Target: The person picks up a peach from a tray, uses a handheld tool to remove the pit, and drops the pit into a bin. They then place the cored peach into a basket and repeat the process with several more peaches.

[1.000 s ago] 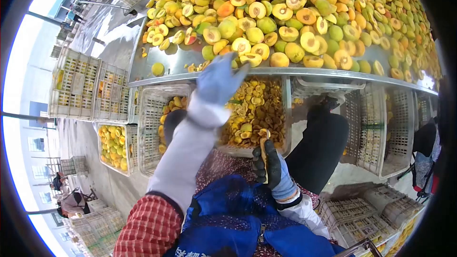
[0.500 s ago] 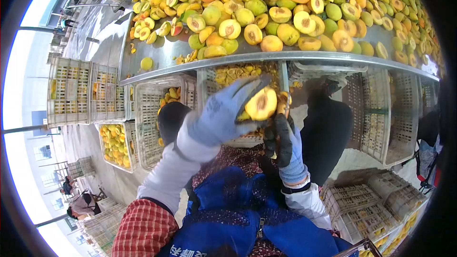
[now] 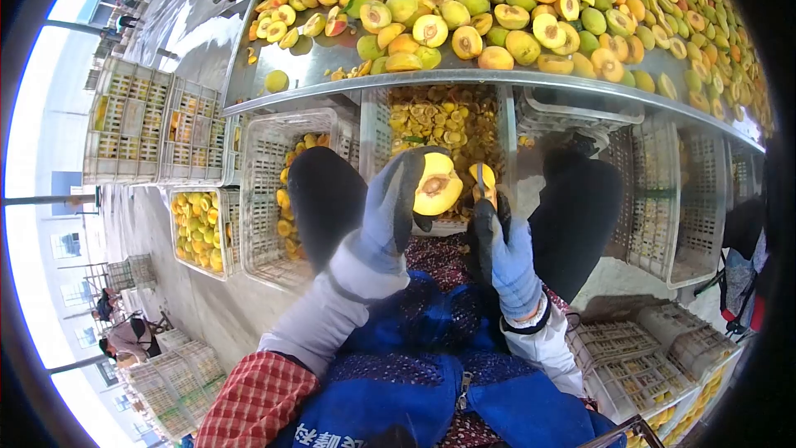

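Note:
My left hand (image 3: 393, 203), in a blue glove with dark fingers, is closed around a yellow peach half (image 3: 438, 186). Its cut face with a reddish centre is turned towards my right hand. My right hand (image 3: 501, 250), gloved the same way, grips a small tool with a thin blade (image 3: 478, 182); its handle is mostly hidden by the fingers. A yellow slice of peach (image 3: 486, 172) rests against the blade. A small gap separates the tool from the peach half. Below both hands is a crate of peach scraps (image 3: 431, 120).
A metal table (image 3: 311, 70) heaped with peach halves (image 3: 531, 25) spans the far side. A crate (image 3: 274, 129) holding peaches stands left of my knee, with another full crate (image 3: 199, 232) beyond. Stacked crates (image 3: 124, 124) rise at left; more crates (image 3: 630, 365) sit at lower right.
My hands have drawn apart, the left one moving back and leftward with the peach half. The slice against the blade now shows plainly. The whole view has shifted slightly.

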Available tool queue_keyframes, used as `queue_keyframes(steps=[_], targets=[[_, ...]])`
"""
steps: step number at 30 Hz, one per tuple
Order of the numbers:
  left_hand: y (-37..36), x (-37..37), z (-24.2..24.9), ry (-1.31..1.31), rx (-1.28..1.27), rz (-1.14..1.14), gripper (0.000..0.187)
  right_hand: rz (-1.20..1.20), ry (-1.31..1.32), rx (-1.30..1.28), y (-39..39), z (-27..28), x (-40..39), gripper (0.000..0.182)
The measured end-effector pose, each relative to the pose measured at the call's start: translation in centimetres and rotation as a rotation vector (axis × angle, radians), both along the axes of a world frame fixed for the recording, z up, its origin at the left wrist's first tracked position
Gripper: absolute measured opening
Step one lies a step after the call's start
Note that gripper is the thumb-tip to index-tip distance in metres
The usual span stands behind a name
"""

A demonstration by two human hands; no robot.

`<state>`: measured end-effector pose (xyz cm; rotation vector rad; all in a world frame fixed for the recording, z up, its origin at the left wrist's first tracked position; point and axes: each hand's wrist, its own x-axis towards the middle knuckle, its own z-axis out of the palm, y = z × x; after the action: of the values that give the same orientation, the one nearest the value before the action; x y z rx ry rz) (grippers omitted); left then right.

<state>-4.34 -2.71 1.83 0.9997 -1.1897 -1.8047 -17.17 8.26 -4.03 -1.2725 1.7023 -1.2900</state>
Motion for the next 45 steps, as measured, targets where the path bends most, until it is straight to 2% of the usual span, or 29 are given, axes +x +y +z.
queue_keyframes(steps=[1,3,5,6,9,10,12,13,15,16,18,19,20,22,23,24,26,27,28,30,31,32,34,38,41,45], targets=[[0.2,0.4,0.7,0.017,0.128,-0.018,0.033,0.025,0.027,0.039,0.1,1.0,-0.1,0.034],[0.7,0.5,0.5,-0.010,0.087,-0.039,0.029,0.044,0.055,0.085,0.4,1.3,0.1,0.034],[1.3,-0.2,0.5,0.017,0.013,-0.044,0.022,0.007,-1.024,0.318,0.3,0.5,0.4,0.035],[1.4,-0.2,0.4,0.020,0.011,-0.043,0.022,0.009,-1.021,0.316,0.5,0.6,0.4,0.035],[1.7,0.2,0.5,-0.091,-0.020,-0.011,0.024,0.154,-0.353,0.327,1.6,0.7,0.7,0.037],[1.8,0.3,0.4,-0.087,-0.021,-0.013,0.024,0.152,-0.349,0.326,1.8,0.3,0.8,0.037],[1.8,0.6,0.1,-0.160,-0.047,-0.057,0.025,0.110,-0.152,0.255,2.0,-0.3,1.1,0.036],[1.9,0.7,-0.1,-0.161,-0.046,-0.054,0.025,0.112,-0.153,0.256,2.1,-0.1,1.3,0.036],[2.1,0.9,-0.5,-0.243,-0.208,-0.088,0.024,0.000,-0.853,0.163,2.1,0.2,1.7,0.035],[2.1,1.0,-0.6,-0.245,-0.208,-0.089,0.024,0.000,-0.855,0.163,2.1,0.0,1.7,0.035],[1.8,1.2,-0.9,-0.382,-0.322,-0.176,0.023,0.078,-0.682,0.219,1.8,-0.2,1.8,0.037],[1.7,1.3,-1.2,-0.410,-0.271,-0.190,0.022,0.077,-0.728,0.120,2.3,0.4,2.2,0.039],[1.2,1.4,-1.4,-0.412,-0.268,-0.185,0.022,0.083,-0.730,0.124,2.3,0.3,2.4,0.039],[0.3,1.7,-1.8,-0.521,-0.172,-0.322,0.023,0.125,0.058,-0.121,2.0,0.0,2.4,0.037],[0.2,1.6,-2.6,-0.318,-0.138,-0.280,0.025,0.170,0.286,-0.274,1.7,0.5,2.0,0.037],[0.5,1.8,-3.0,-0.316,-0.135,-0.283,0.025,0.168,0.287,-0.270,1.6,0.2,2.0,0.037],[1.5,1.7,-2.0,-0.063,0.252,-0.118,0.030,0.079,-0.295,0.227,1.3,-0.6,2.5,0.036],[2.2,1.2,-0.6,0.030,0.366,-0.069,0.027,0.023,-0.785,0.261,0.8,1.2,2.3,0.037],[2.4,1.2,-0.7,0.028,0.368,-0.068,0.027,0.024,-0.787,0.263,1.0,1.2,2.9,0.037],[2.5,1.3,-1.4,0.002,0.199,-0.018,0.029,-0.049,-0.566,-0.135,1.4,1.2,3.8,0.033],[2.5,1.6,-2.6,0.026,0.059,-0.022,0.032,0.036,0.138,-0.244,1.6,-0.3,2.9,0.029],[2.5,1.8,-3.1,0.025,0.060,-0.017,0.032,0.041,0.136,-0.243,1.2,1.5,2.6,0.029],[2.6,1.9,-3.6,-0.115,-0.089,0.080,0.035,0.101,0.193,0.055,0.7,6.5,1.9,0.024],[3.5,1.1,-1.5,0.016,-0.128,0.089,0.030,0.060,0.298,0.003,0.5,5.9,2.4,0.021],[3.8,0.8,-1.0,-0.134,-0.221,0.068,0.032,0.074,0.268,0.058,0.8,5.2,3.0,0.022],[4.0,0.7,-1.2,-0.171,-0.278,0.049,0.032,0.093,0.245,0.070,1.0,4.8,3.1,0.026]])
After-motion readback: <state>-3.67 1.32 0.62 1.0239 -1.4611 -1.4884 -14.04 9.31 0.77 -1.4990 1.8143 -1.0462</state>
